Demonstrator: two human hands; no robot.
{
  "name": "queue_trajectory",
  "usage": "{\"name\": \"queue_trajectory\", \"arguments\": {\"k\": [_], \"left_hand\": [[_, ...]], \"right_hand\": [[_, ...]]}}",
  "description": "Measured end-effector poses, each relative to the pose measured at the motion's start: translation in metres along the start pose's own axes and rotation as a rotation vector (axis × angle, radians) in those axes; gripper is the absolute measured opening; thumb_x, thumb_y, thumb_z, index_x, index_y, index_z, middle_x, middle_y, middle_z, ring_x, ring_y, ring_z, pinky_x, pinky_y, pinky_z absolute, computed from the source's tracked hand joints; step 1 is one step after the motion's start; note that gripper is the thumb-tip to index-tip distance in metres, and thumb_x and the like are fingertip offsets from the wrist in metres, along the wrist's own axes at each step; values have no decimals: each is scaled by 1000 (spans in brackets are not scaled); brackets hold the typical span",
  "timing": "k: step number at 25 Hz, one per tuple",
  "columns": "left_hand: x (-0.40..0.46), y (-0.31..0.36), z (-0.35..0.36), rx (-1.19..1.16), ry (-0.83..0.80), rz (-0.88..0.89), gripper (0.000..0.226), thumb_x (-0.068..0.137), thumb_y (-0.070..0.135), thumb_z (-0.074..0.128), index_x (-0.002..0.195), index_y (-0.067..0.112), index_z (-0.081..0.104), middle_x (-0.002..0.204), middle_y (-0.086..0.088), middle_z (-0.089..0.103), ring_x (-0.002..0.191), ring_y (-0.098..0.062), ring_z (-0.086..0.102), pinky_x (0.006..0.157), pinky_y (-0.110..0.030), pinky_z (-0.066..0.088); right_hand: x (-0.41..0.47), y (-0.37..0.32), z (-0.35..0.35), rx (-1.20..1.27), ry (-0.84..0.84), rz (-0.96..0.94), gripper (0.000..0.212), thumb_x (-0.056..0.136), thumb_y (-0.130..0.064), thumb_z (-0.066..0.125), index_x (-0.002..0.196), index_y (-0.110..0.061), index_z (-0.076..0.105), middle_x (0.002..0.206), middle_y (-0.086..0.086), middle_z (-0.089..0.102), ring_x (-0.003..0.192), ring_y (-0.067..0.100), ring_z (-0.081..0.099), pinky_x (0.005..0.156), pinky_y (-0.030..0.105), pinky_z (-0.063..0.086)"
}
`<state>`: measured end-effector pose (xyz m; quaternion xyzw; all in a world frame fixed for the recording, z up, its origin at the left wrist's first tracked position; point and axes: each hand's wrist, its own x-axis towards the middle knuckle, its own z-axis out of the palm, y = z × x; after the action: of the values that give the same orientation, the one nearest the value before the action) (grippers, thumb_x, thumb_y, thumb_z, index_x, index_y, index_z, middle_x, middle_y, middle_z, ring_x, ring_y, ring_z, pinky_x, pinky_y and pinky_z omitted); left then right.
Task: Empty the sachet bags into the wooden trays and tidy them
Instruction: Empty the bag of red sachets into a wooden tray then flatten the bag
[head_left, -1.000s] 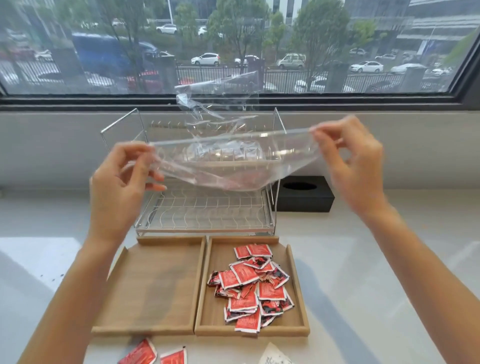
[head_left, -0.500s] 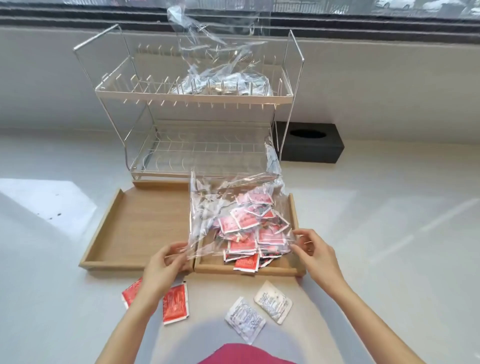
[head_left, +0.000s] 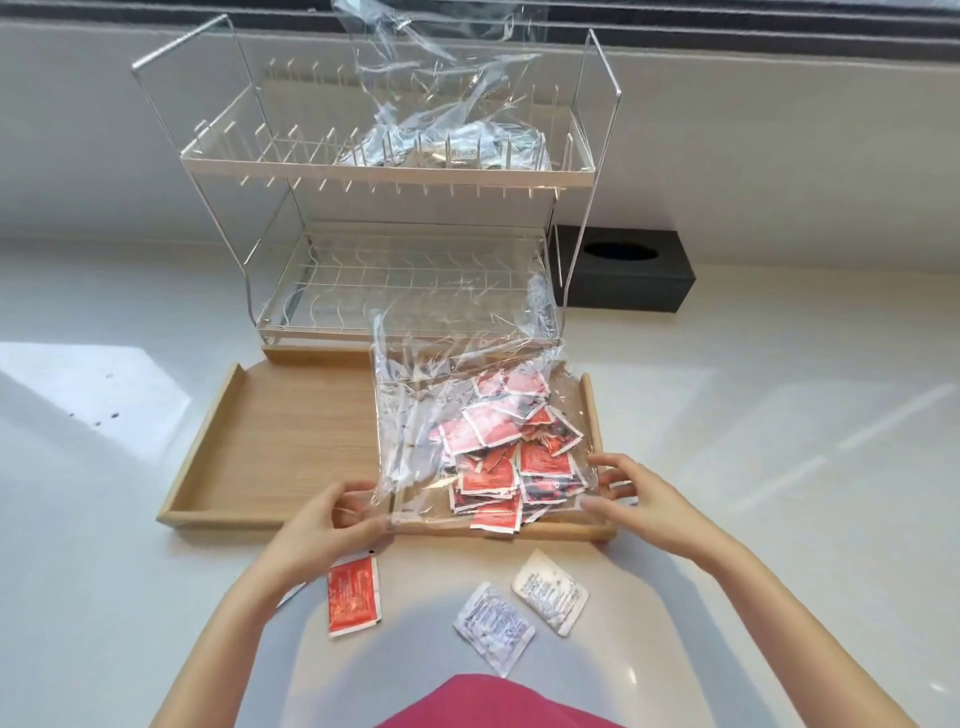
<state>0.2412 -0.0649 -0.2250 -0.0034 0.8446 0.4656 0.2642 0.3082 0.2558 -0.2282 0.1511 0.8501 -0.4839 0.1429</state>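
Note:
An emptied clear plastic bag (head_left: 415, 415) lies spread over the right wooden tray (head_left: 589, 395), which holds a heap of red sachets (head_left: 511, 462). My left hand (head_left: 327, 525) pinches the bag's near left corner. My right hand (head_left: 631, 493) grips its near right corner at the tray's front rim. The left wooden tray (head_left: 280, 441) holds nothing. A second clear bag with silvery sachets (head_left: 452, 140) rests on the top shelf of the wire rack. On the counter near me lie a red sachet (head_left: 353, 597) and two white sachets (head_left: 493, 626) (head_left: 550, 590).
A two-tier white wire rack (head_left: 395, 176) stands right behind the trays against the wall. A black tissue box (head_left: 623, 270) sits to its right. White counter stretches to both sides. My red clothing (head_left: 493, 701) shows at the bottom edge.
Both hands brought the emptied bag down from in front of the rack and laid it over the right tray. My view tilted down, showing loose sachets on the counter.

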Motion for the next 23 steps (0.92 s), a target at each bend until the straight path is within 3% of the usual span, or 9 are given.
{"name": "queue_trajectory", "arguments": {"k": [3, 6, 8, 12, 14, 16, 18, 20, 23], "left_hand": [[10, 11, -11, 55, 87, 25, 30, 85, 28, 57, 112, 14, 53, 103, -5, 58, 94, -17, 56, 77, -23, 42], [32, 22, -15, 34, 191, 7, 38, 92, 29, 42, 120, 4, 49, 112, -11, 58, 109, -24, 53, 93, -35, 41], [50, 29, -12, -49, 216, -27, 42, 94, 28, 38, 124, 1, 45, 122, -15, 57, 114, -27, 52, 100, -42, 40], [76, 39, -2, -163, 254, -74, 45, 94, 30, 35, 129, 1, 40, 129, -15, 52, 116, -25, 50, 104, -44, 38], [86, 41, 2, -204, 276, -80, 44, 93, 28, 40, 128, 0, 40, 125, -14, 53, 106, -21, 52, 100, -41, 42], [91, 41, 5, -271, 292, -85, 39, 91, 21, 46, 124, 0, 43, 114, -12, 57, 89, -15, 54, 83, -31, 48], [93, 39, 4, -394, 291, -90, 36, 89, 17, 51, 121, 0, 46, 95, -4, 59, 74, -9, 52, 65, -21, 43], [93, 37, 0, -512, 309, -83, 39, 86, 16, 55, 120, 1, 43, 82, 1, 55, 68, -8, 49, 61, -20, 39], [84, 37, -8, -604, 327, -14, 38, 84, 11, 57, 118, 10, 38, 78, 1, 51, 66, -8, 47, 58, -17, 44]], "right_hand": [[8, -12, -13, 47, 89, -21, 29, 85, -28, 58, 113, -24, 51, 113, 1, 54, 105, 15, 55, 94, 28, 41], [32, -24, -19, 109, 173, 23, 36, 89, -31, 52, 123, -19, 49, 120, 3, 55, 112, 18, 54, 102, 36, 40], [51, -32, -17, 179, 199, 51, 38, 90, -30, 49, 126, -18, 46, 127, 8, 56, 114, 21, 54, 102, 40, 41], [86, -46, -7, 217, 251, 119, 41, 90, -26, 48, 129, -14, 42, 128, 12, 54, 114, 26, 54, 100, 41, 44], [98, -48, -3, 238, 301, 130, 37, 88, -22, 52, 123, -14, 46, 121, 14, 58, 108, 29, 58, 98, 47, 45], [106, -46, -1, 263, 347, 132, 32, 86, -18, 56, 116, -12, 52, 106, 13, 64, 96, 29, 64, 92, 48, 49], [107, -44, -3, 293, 378, 127, 29, 85, -15, 59, 113, -11, 54, 90, 8, 66, 81, 24, 65, 79, 38, 54], [101, -46, -5, 356, 386, 100, 28, 85, -12, 59, 112, -13, 53, 81, 4, 63, 66, 14, 59, 59, 21, 49], [87, -48, -5, 430, 380, 55, 24, 86, -10, 57, 107, -19, 48, 89, 10, 62, 66, 11, 59, 50, 14, 47]]}}
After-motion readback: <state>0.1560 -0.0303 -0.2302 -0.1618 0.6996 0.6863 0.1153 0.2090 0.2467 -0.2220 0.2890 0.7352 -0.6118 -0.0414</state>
